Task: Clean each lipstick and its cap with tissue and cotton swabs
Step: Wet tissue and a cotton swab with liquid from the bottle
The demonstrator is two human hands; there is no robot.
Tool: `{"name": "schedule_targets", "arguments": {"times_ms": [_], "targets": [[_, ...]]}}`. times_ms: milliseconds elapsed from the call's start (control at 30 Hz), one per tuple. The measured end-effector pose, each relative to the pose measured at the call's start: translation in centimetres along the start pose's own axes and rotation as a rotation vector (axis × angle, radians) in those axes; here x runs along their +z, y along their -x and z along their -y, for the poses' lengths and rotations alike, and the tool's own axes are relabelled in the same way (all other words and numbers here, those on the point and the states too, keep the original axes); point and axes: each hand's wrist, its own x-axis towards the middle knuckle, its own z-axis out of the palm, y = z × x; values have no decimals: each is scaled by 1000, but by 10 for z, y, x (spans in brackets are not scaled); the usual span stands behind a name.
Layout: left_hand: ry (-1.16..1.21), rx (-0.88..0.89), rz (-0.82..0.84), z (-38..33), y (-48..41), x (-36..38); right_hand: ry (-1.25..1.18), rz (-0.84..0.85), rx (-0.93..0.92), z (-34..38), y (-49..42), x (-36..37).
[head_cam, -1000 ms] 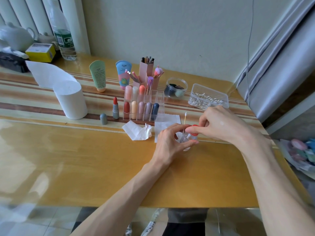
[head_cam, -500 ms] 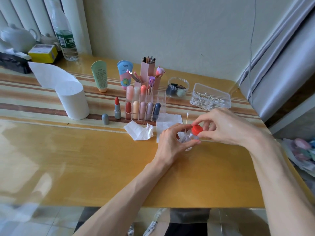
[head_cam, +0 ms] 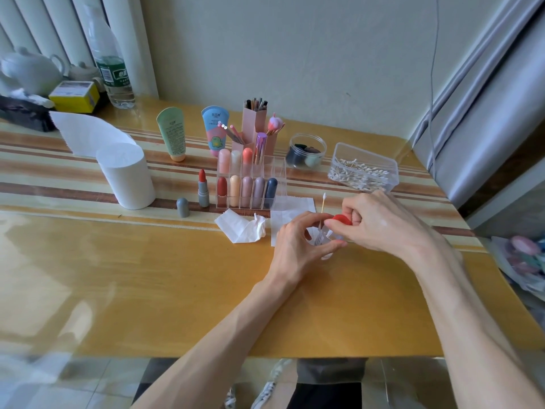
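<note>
My left hand (head_cam: 298,246) grips a small clear bottle (head_cam: 323,237) over the table's middle right. My right hand (head_cam: 380,219) pinches the bottle's red cap (head_cam: 342,219) from above. A cotton swab (head_cam: 323,206) sticks up between my hands; which hand holds it I cannot tell. An open red lipstick (head_cam: 203,188) stands upright left of the clear organizer (head_cam: 250,184), its grey cap (head_cam: 182,207) beside it. Several capped lipsticks fill the organizer. A crumpled tissue (head_cam: 243,228) and a flat tissue (head_cam: 292,206) lie in front of it.
A tissue roll (head_cam: 126,175) stands at the left. A clear box of cotton swabs (head_cam: 362,169) and a jar (head_cam: 306,152) sit behind my right hand. Two tubes (head_cam: 174,134), a pink brush holder (head_cam: 255,119), a water bottle (head_cam: 113,69) and a teapot (head_cam: 26,72) line the back.
My right hand uncovered the red cap half a second ago and now closes over it again, turned slightly. The left hand stays on the bottle.
</note>
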Motion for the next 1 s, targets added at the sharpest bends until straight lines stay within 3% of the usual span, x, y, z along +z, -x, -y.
{"name": "schedule_targets", "arguments": {"times_ms": [200, 600, 1000], "targets": [[6, -8, -8, 1, 1, 0, -160, 63, -74, -9, 8, -7], [50, -12, 2, -2, 2, -2, -169, -38, -101, -12, 13, 10], [37, -69, 8, -16, 8, -15, -193, -28, -94, -13, 18, 9]]}}
